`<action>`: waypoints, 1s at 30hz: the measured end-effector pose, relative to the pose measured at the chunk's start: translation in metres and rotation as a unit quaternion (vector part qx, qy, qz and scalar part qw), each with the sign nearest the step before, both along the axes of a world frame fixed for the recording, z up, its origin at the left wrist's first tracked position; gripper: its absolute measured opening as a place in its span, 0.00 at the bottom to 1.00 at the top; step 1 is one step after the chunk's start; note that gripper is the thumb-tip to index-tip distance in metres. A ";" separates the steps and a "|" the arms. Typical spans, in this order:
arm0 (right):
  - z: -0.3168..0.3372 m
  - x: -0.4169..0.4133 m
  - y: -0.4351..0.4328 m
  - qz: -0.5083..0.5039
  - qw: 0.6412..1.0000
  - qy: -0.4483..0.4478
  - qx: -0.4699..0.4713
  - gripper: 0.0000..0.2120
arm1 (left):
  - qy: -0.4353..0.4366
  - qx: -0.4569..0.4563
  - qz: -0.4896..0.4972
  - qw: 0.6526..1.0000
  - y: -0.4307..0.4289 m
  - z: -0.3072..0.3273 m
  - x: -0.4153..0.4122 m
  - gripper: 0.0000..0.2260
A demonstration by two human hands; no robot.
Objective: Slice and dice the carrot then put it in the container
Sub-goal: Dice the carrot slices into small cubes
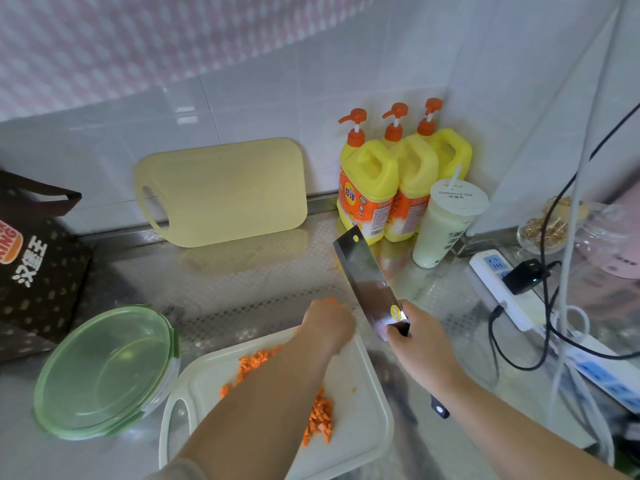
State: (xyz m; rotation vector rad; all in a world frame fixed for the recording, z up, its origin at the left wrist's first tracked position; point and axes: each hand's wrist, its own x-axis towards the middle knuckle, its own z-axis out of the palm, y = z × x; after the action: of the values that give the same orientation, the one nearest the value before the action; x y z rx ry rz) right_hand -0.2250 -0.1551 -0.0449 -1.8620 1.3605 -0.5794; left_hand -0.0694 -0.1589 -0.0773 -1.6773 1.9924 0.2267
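Observation:
Diced carrot (320,419) lies in small orange cubes on the white cutting board (360,424) in front of me. My left hand (327,325) reaches to the board's far edge, its fingers curled over a bunch of carrot pieces (330,301) there. My right hand (420,348) grips the dark handle of a cleaver (369,277), whose blade is lifted off the board and points away toward the bottles. The clear container with a green rim (104,372) sits left of the board with its green lid on.
A yellow cutting board (225,192) leans on the tiled wall. Three yellow soap bottles (391,181) and a lidded drink cup (446,223) stand at the back right. Power strips and cables (509,292) lie on the right. A brown paper bag (34,265) stands at the left.

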 end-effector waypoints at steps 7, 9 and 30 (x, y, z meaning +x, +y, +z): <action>0.001 -0.007 0.003 -0.005 1.000 -0.007 0.008 0.12 | -0.013 -0.043 -0.053 0.998 -0.001 -0.007 -0.006 0.18; 0.001 -0.010 0.003 -0.004 1.000 -0.010 0.010 0.11 | -0.013 -0.055 -0.060 0.997 0.001 -0.008 -0.007 0.16; 0.010 0.043 0.060 0.117 0.993 -0.025 -0.005 0.17 | 0.516 -0.003 0.502 0.694 0.229 0.033 0.069 0.05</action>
State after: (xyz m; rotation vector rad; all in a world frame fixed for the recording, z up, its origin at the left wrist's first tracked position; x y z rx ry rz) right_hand -0.1821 -0.0952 -0.0352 -1.9672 1.0886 -0.5097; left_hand -0.0001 0.0696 -0.0439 -2.8342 1.2522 1.8968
